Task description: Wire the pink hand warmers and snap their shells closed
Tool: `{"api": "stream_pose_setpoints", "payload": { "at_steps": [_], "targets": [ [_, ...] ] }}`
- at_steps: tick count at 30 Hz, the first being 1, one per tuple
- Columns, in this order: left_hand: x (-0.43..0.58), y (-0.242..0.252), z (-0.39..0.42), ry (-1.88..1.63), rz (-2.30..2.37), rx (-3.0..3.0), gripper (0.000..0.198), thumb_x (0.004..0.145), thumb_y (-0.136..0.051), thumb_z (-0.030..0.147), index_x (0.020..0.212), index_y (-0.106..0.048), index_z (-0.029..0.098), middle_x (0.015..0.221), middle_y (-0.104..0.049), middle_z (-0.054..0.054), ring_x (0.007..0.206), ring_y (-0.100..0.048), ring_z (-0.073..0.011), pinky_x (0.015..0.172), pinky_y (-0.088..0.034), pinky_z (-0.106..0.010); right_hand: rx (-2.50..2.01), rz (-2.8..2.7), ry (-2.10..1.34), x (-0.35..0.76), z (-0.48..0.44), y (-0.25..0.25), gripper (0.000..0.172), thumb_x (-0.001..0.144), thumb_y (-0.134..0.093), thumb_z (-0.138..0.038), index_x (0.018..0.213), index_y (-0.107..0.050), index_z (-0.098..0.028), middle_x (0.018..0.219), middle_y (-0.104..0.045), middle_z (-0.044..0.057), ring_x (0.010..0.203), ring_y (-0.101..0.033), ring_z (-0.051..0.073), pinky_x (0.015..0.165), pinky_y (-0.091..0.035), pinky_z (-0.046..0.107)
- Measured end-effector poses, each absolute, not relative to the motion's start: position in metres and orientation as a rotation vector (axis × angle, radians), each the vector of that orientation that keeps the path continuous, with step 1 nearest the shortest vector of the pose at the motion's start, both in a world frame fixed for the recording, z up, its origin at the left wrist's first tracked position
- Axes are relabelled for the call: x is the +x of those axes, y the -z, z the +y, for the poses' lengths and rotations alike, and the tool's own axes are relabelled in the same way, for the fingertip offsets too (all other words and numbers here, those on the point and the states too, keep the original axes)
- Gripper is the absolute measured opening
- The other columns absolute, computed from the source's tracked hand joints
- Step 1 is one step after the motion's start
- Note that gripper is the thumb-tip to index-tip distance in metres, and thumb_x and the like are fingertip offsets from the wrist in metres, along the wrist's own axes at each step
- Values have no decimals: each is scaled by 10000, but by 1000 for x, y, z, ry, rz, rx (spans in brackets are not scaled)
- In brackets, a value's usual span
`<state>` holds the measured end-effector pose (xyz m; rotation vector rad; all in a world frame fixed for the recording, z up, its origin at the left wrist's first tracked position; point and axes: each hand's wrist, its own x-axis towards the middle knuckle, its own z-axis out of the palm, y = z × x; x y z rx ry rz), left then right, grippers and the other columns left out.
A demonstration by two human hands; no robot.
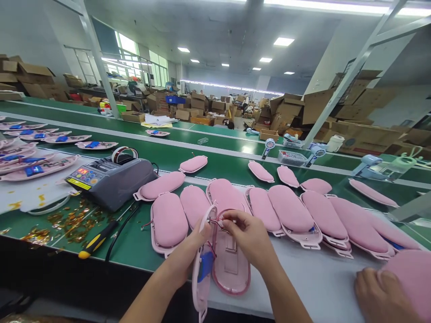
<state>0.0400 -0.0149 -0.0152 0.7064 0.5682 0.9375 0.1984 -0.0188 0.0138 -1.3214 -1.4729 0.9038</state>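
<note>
My left hand (188,251) is closed around a pink shell half (199,294) and tips it up on its edge. Inside that half sit a blue block (206,265) and thin red wires (211,248). The matching pink half (232,280) lies beside it on the table, its hollow side up. Over its upper end my right hand (249,235) pinches the fine red and dark wires (218,221) that run between the halves. Whatever sits at the wire ends is too small and covered by fingers.
Several padded pink shells (170,220) lie in rows around my hands. A grey tape dispenser (116,179), a yellow-black screwdriver (97,240) and amber tape scraps (72,220) are left. Another person's hand (377,294) touches a pink shell (412,278) at right. Metal posts (350,74) rise behind.
</note>
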Motion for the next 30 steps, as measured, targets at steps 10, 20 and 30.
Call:
{"api": "stream_pose_setpoints", "payload": {
  "at_steps": [10, 20, 30],
  "targets": [
    [41, 6, -19, -861, 580, 646, 610, 834, -612, 458, 1371, -434, 229, 1111, -704, -85, 1112, -621, -243, 1042, -394, -388, -1297, -1585, -1157, 219, -29, -20, 309, 802, -572, -194, 1105, -635, -205, 1114, -681, 56, 1074, -628, 177, 928, -519, 329],
    [42, 9, -21, -863, 649, 724, 618, 797, -633, 510, 1344, -451, 286, 1272, -611, -62, 1187, -557, -248, 1028, -407, -379, -1402, -2011, -742, 210, -42, -29, 404, 764, -479, -59, 1053, -677, -260, 987, -682, 20, 838, -631, 159, 741, -504, 303],
    [44, 15, -22, -858, 604, 730, 568, 821, -609, 488, 1325, -449, 278, 1284, -592, -77, 1216, -529, -267, 1055, -367, -429, -1469, -1475, -823, 204, -16, -18, 227, 765, -632, -399, 712, -556, -192, 581, -588, -14, 510, -550, 141, 491, -415, 252]
  ]
}}
